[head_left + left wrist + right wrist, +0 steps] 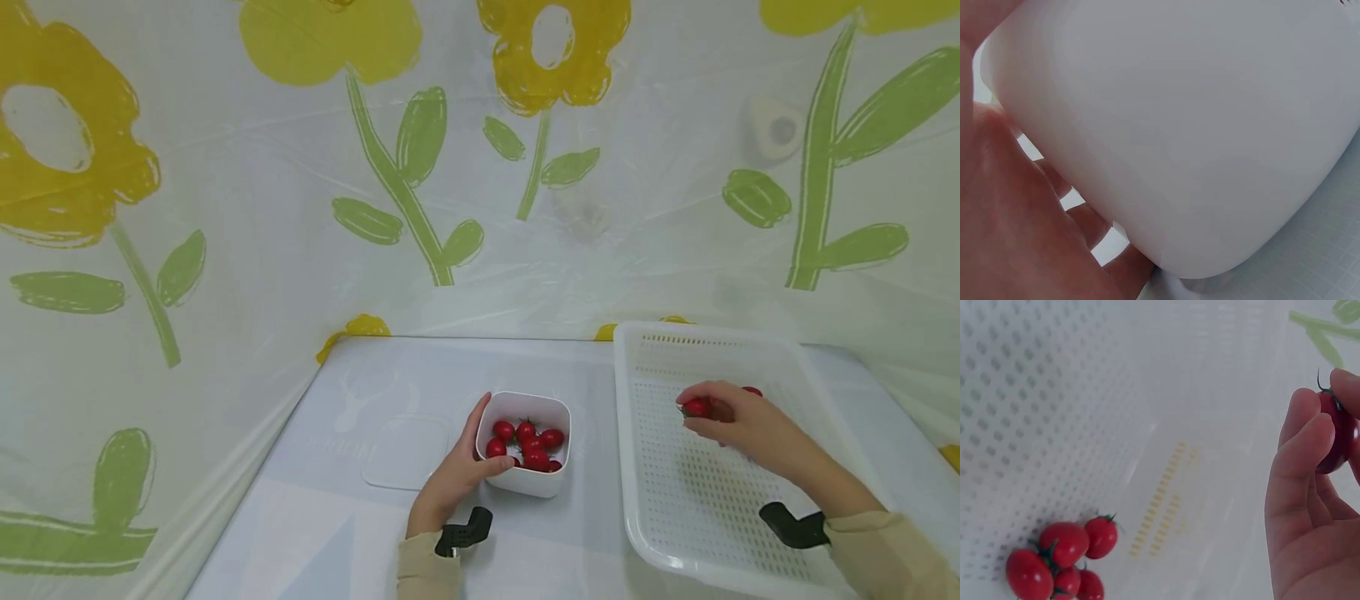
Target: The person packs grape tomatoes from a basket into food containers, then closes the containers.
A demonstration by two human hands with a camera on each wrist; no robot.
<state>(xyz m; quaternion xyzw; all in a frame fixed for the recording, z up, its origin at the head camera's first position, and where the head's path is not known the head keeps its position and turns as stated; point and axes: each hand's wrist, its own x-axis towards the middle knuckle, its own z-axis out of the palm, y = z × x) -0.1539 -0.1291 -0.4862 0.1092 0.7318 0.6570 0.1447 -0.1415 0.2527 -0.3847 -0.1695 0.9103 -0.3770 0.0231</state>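
Observation:
My left hand (459, 468) grips the near left side of a small white square container (531, 483), thumb over its front rim and fingers along its left wall. Inside lie several red cherry tomatoes (536, 460). In the left wrist view the container's pale wall (1185, 137) fills most of the picture. My right hand (738, 417) pinches one cherry tomato (1339, 434) with a green stem, held over the white perforated basket (628, 500). Down in that basket, several more cherry tomatoes (1064, 545) sit in a cluster, mostly hidden behind the right hand in the head view.
A flat, translucent lid (405, 454) lies on the white table (330, 508), left of the container. Behind the table hangs a white curtain (645, 208) printed with yellow flowers. The large basket takes up the table's right side.

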